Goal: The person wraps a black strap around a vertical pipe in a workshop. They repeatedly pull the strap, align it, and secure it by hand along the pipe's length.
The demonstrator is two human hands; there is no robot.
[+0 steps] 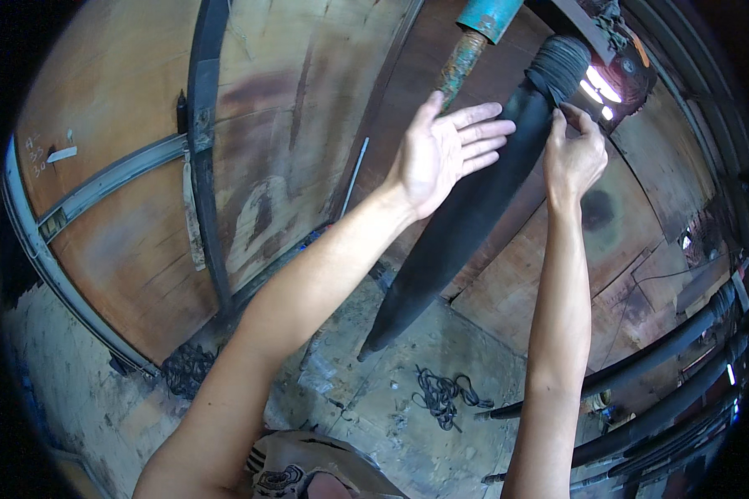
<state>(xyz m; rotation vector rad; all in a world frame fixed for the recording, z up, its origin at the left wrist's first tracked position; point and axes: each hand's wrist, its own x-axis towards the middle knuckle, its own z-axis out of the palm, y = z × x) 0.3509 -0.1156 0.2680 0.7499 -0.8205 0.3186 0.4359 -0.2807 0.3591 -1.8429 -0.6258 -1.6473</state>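
Observation:
A long black tapered tube, rubber-like and smooth, hangs slantwise before me, its narrow end low over the floor. Round its upper end a black strip is wound in many tight turns. My right hand is closed in a pinch at the lower edge of this winding, on what looks like the strip's loose end; the fingertips partly hide it. Left of the tube, my left hand is open, palm showing and fingers stretched toward the tube. Whether those fingertips touch it I cannot tell.
A teal pipe with a rusty lower rod hangs above my left hand. Wooden panels and a dark post stand at the left. Loose black strips lie on the floor. More black tubes extend along the right.

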